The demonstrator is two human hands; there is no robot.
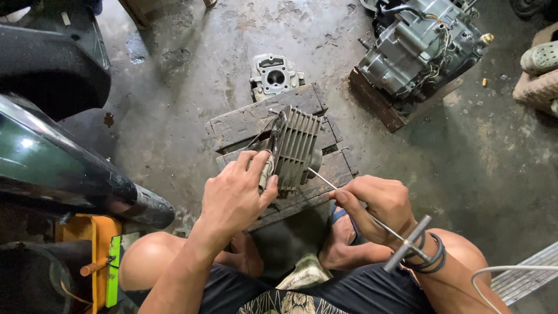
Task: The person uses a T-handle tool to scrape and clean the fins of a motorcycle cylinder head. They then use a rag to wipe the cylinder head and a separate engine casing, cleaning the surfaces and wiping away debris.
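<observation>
A finned grey engine cylinder (296, 148) stands on its side on a small worn wooden stool (244, 122). My left hand (235, 195) grips the cylinder's near left edge and steadies it. My right hand (378, 203) holds a long thin metal T-handle tool (407, 238), whose shaft tip reaches the cylinder's lower right side. Dark bands circle my right wrist. My knees and feet sit just below the stool.
A grey cylinder head (274, 74) lies on the wet concrete floor behind the stool. An engine block (415, 49) rests on a wooden board at the upper right. A dark motorcycle body (52, 151) fills the left side. Sandals (540, 72) lie at the right edge.
</observation>
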